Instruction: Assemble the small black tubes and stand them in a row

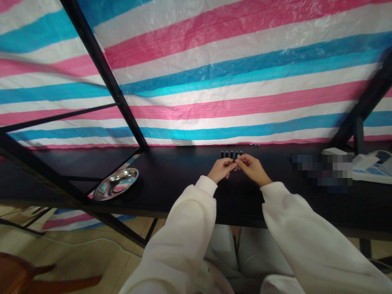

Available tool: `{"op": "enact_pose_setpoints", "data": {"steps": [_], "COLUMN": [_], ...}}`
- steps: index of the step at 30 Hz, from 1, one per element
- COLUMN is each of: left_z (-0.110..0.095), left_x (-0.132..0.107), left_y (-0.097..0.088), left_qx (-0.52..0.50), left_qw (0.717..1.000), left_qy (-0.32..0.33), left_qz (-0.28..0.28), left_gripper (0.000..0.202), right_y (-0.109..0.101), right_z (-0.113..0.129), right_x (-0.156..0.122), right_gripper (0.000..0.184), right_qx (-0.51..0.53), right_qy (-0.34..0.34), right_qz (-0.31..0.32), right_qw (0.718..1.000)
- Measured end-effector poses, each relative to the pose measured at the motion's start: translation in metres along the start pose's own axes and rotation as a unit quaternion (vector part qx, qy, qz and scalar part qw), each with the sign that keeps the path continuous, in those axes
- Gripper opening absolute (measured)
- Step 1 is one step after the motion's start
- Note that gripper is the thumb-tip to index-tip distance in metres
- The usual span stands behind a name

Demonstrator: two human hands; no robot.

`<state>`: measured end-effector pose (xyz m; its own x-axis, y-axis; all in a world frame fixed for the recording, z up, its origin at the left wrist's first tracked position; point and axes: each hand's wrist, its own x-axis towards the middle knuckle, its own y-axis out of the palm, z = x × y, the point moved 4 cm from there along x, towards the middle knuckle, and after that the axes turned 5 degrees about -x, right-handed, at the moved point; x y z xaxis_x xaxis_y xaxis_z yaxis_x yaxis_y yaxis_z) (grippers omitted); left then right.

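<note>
My left hand [221,169] and my right hand [252,168] meet over the black table [171,183], fingers pinched together on a small pale object [237,164] held between them. It is too small to name. Just behind my fingertips stands a short row of several small dark upright pieces [231,154]. Both arms wear white sleeves.
A shiny metal dish [116,183] sits at the table's left front edge. White boxes and papers [364,165] lie at the right. Black frame bars [101,69] cross on the left. A striped pink, blue and white tarp [229,81] hangs behind. A wooden chair [18,277] is lower left.
</note>
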<state>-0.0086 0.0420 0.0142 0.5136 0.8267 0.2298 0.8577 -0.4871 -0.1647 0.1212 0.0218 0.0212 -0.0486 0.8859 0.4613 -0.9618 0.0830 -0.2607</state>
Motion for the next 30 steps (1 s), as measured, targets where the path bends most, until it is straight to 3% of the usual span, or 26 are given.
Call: {"op": "enact_pose_setpoints", "data": {"steps": [8,15,22,30], "left_z": [-0.002,0.002,0.010,-0.002], "left_x": [-0.004,-0.002,-0.002,-0.008], "left_y": [0.000,-0.001,0.000,0.006], "left_qx": [0.041,0.057,0.065,0.018], "left_qw": [0.999,0.998,0.998,0.997], "left_qy": [0.005,-0.018,-0.025,-0.065], "left_qz": [0.004,-0.001,0.011,0.024], "left_gripper": [0.035,0.035,0.036,0.035], "right_y": [0.000,0.002,0.001,-0.012], "right_z": [-0.014,-0.011,-0.006,0.003], "right_x": [0.001,-0.002,-0.003,-0.003], "right_gripper": [0.035,0.037,0.036,0.033], "right_qx": [-0.015,-0.026,-0.038,-0.017], "right_qy": [0.033,0.039,0.064,0.059], "right_qz": [0.021,0.031,0.082,0.018], "right_qw": [0.999,0.998,0.994,0.998]}}
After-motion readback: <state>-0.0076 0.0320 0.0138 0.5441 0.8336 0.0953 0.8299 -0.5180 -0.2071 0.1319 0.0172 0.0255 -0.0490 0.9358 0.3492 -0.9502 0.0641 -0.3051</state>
